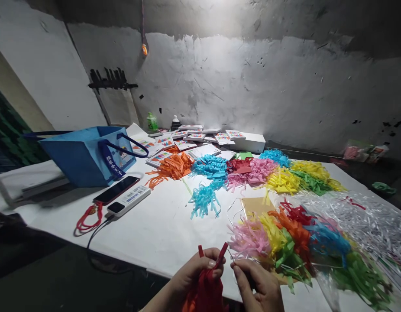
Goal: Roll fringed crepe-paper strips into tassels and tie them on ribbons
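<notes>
My left hand (205, 262) is closed around a bunch of red paper strips (211, 288), and two narrow folded red ends stick up above its fingers. Some orange shows low beside the red paper. Just to its right, my right hand (257, 281) pinches a thin needle-like piece (231, 255) between thumb and fingertip. This piece points up toward the red end, close to it; I cannot tell if they touch. Past my right hand lies a row of paper tassels (294, 234) in pink, yellow, green, orange, red and blue. A pale string (233, 212) loops near the brown card.
Piled tassels (208, 167) line the white table (158, 232), with printed packets (194, 136) behind. A blue gift bag (80, 158), a phone (118, 190) and a corded white power bank (130, 200) are at left. Clear plastic bags (366, 221) cover the right side.
</notes>
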The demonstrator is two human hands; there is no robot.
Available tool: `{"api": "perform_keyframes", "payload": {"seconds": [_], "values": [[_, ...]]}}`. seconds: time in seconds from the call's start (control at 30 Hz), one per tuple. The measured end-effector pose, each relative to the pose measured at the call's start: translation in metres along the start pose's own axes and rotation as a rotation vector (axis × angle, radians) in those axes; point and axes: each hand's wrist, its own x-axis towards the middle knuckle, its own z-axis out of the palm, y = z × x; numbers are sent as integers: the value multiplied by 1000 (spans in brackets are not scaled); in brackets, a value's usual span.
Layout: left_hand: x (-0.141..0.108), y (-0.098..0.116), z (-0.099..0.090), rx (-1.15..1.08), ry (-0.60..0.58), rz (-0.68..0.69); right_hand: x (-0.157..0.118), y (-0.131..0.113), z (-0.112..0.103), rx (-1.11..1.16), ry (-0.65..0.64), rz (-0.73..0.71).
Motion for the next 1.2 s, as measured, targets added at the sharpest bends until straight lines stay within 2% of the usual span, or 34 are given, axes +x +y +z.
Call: {"api": "perform_keyframes", "payload": {"seconds": [0.57,1.1,1.2], "values": [[2,-4,-3,-14,-18,2,0,4,-3,-10,-60,25],[-2,-4,0,-36,21,-12,1,6,-1,-60,-60,-15],[-2,-4,0,30,81,3,-1,8,-1,-85,-48,-58]]}}
